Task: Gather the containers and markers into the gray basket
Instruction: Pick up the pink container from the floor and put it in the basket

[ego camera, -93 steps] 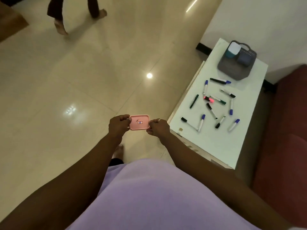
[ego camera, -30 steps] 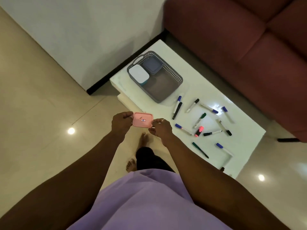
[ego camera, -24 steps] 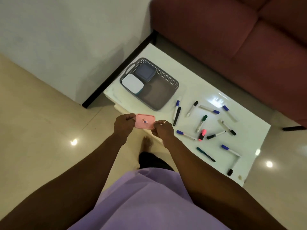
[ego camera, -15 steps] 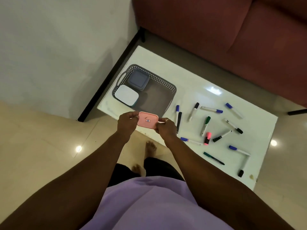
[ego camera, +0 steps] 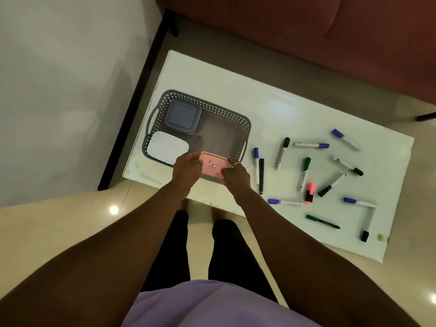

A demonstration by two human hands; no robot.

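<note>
Carried closer since the earlier view, the pink rectangular lidded container [ego camera: 213,166] now hovers over the gray perforated plastic basket's [ego camera: 245,128] near rim, pinched at its ends by the left hand [ego camera: 186,169] and right hand [ego camera: 236,174]. Released here, it could catch the rim and tip onto the white table [ego camera: 295,114].

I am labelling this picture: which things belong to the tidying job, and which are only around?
Job: pink container held by left hand and right hand; gray basket; blue container; white container; markers.

Around: white table; red sofa.
</note>
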